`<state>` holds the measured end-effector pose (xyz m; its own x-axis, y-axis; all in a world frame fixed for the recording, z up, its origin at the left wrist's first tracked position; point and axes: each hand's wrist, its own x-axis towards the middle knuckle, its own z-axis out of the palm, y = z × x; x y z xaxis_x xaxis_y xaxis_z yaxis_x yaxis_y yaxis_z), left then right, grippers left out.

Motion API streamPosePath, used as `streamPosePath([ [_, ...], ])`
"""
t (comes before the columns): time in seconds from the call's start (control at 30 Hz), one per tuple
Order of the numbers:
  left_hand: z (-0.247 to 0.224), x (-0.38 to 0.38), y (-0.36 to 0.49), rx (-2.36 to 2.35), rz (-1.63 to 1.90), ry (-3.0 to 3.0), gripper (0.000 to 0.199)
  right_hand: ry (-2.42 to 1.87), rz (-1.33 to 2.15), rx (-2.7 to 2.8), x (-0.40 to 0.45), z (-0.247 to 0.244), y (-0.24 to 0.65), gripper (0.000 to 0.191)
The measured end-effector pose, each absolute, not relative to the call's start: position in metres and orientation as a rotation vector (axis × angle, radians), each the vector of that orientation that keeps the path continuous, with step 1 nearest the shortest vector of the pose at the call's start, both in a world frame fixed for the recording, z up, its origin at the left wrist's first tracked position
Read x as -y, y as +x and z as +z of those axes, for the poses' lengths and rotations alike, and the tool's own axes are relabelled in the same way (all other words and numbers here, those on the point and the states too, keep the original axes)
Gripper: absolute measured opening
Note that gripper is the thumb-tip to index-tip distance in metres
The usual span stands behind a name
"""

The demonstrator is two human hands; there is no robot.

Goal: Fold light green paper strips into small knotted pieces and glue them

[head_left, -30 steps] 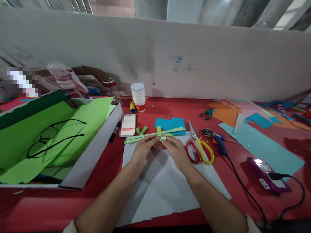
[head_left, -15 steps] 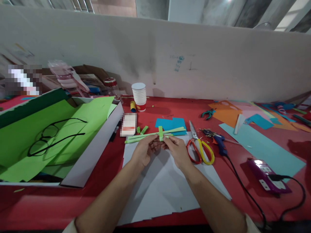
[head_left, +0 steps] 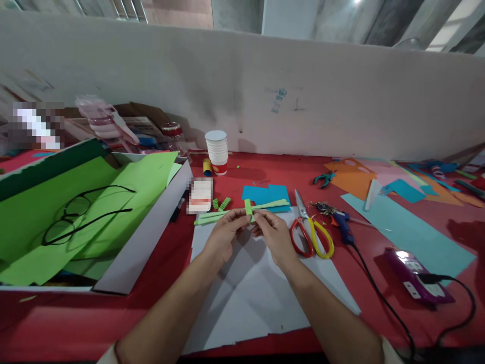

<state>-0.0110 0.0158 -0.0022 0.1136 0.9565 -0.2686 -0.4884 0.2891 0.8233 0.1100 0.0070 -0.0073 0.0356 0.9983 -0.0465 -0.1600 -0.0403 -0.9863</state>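
Note:
A light green paper strip stands up between my fingertips, its lower part hidden by them. My left hand pinches it from the left and my right hand from the right, both closed. Beneath and behind the hands lie more long green paper strips. Two small folded green paper pieces rest just beyond my left hand. White paper sheets spread below my forearms. To the right of my right hand are scissors with one red and one yellow handle, blades pointing away.
Left stands a box with green paper and eyeglasses. Paper cups stand near the white partition. Blue paper lies ahead. Rightward are pliers, a corded glue gun, a purple device and coloured sheets.
My left fingers have come up closer to the strip and now press near its base. The strip has shifted slightly left and tilted. Other things stay in place.

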Motion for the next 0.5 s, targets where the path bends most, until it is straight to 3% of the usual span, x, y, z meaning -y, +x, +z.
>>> streamPosePath([
  [0.2,-0.002,-0.017,-0.01,-0.768,1.14,0.33,0.016,-1.12,1.203,1.144,-0.004,-0.008,0.106,0.037],
  [0.37,-0.006,-0.018,-0.012,-0.706,1.035,0.313,0.013,-1.192,0.803,1.422,-0.003,-0.005,0.11,0.015],
  [0.5,-0.004,-0.018,-0.018,-0.701,0.955,0.362,0.015,-1.163,0.85,1.459,-0.005,0.001,0.117,0.008],
])
